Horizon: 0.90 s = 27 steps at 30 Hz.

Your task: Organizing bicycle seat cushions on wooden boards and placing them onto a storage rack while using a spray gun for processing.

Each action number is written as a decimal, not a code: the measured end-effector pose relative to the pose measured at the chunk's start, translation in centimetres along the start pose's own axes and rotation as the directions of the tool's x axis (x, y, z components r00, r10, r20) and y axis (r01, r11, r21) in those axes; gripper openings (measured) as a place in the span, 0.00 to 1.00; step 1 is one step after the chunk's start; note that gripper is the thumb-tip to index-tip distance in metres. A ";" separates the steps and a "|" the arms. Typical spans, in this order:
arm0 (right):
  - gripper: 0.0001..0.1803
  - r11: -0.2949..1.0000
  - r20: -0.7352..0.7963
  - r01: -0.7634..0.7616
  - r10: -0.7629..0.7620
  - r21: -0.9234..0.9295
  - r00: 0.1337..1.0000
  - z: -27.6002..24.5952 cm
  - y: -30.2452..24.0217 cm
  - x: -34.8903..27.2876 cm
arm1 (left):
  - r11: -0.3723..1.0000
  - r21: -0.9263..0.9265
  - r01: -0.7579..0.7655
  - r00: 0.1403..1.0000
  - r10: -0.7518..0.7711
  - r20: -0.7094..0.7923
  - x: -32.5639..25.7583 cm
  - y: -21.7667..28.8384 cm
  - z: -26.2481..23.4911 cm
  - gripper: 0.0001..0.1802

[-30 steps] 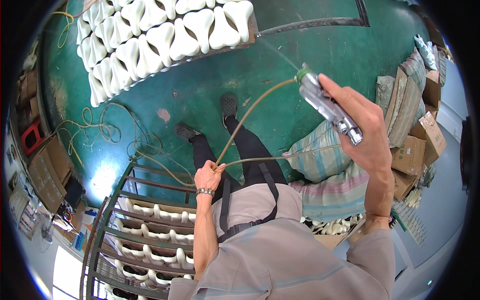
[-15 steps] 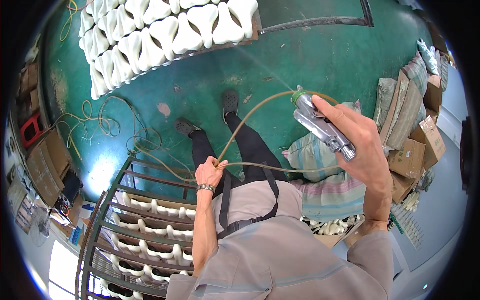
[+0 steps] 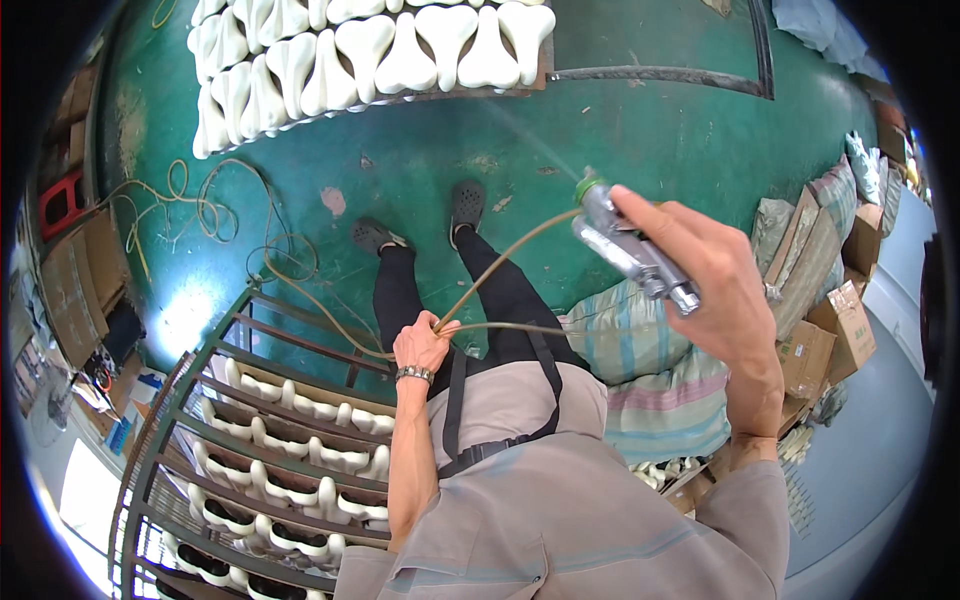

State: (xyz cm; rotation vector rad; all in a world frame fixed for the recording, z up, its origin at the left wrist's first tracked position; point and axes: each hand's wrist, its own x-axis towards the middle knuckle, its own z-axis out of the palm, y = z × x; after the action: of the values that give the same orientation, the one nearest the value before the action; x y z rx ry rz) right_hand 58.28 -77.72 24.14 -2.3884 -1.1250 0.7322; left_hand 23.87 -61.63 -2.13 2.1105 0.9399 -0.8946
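Note:
My right hand (image 3: 700, 255) is wrapped round a silver spray gun (image 3: 635, 250) with a green ring near its nozzle. A thin mist streams from the nozzle toward the far left, toward rows of glossy white bicycle-saddle-shaped pieces (image 3: 405, 50) on a board. My left hand (image 3: 422, 342), with a bracelet at the wrist, pinches a yellowish air hose (image 3: 500, 262) in front of my waist. From there one length of hose loops up behind the gun, while another runs right across my lap. The hose's join to the gun is hidden by my right hand.
Left of me stands a dark metal rack (image 3: 215, 350) holding more white pieces. Loose hose coils (image 3: 215, 205) lie on the green floor. Striped woven sacks (image 3: 665, 400) and cardboard boxes (image 3: 805, 355) crowd my right side. A metal frame (image 3: 660, 74) extends beside the far board.
The spray gun in my right hand has shifted slightly left, its mist still showing. My view has turned a little, so the board, rack and sacks sit differently. My left hand keeps its hold.

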 end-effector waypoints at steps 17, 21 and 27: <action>0.43 0.995 -0.136 -0.044 0.031 -0.093 0.990 2.0 -3.4 4.3 | 0.998 -0.058 0.028 1.000 -0.027 0.012 0.1 -2.8 -1.5 0.28; 0.43 0.993 -0.005 -0.012 0.011 -0.121 1.000 1.9 -4.3 4.4 | 0.996 -0.082 0.043 0.999 -0.041 0.028 0.2 -3.4 -1.9 0.28; 0.43 0.991 -0.061 -0.008 0.000 -0.133 0.998 2.8 -6.2 5.5 | 0.994 -0.099 0.047 0.999 -0.046 0.018 0.4 -4.4 -3.0 0.27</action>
State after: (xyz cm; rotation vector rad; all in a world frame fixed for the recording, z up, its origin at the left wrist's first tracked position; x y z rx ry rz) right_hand 55.94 -69.33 23.78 -2.5056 -1.1787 0.5985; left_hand 21.48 -56.81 -2.05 2.0028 1.0086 -0.8683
